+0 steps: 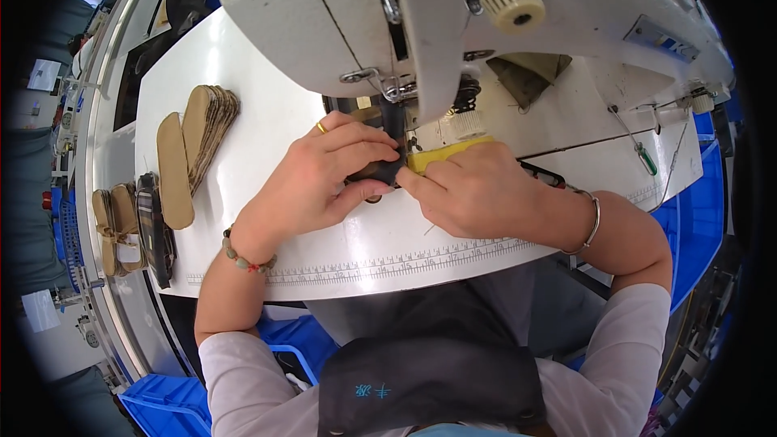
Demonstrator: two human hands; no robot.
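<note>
Under the needle area of a white sewing machine (pixel 324 16) lies a dark piece of fabric or leather (pixel 383 168). My left hand (pixel 312 178) is closed on its left part, fingers bent over the top and thumb at the near edge. My right hand (pixel 477 194) has its fingers curled, and its index fingertip pinches at the right edge of the same piece. Beyond the right knuckles runs a yellow strip (pixel 449 154), partly covered by that hand. What lies beneath the right fingers is hidden.
Tan insole-shaped pieces (pixel 176 170) lie stacked at the left of the white table (pixel 283 263), near dark plaid pieces (pixel 154 231). Olive cloth (pixel 530 73) rests behind the machine's needle area. A green-handled screwdriver (pixel 645 158) lies right. Blue bins (pixel 170 405) stand below.
</note>
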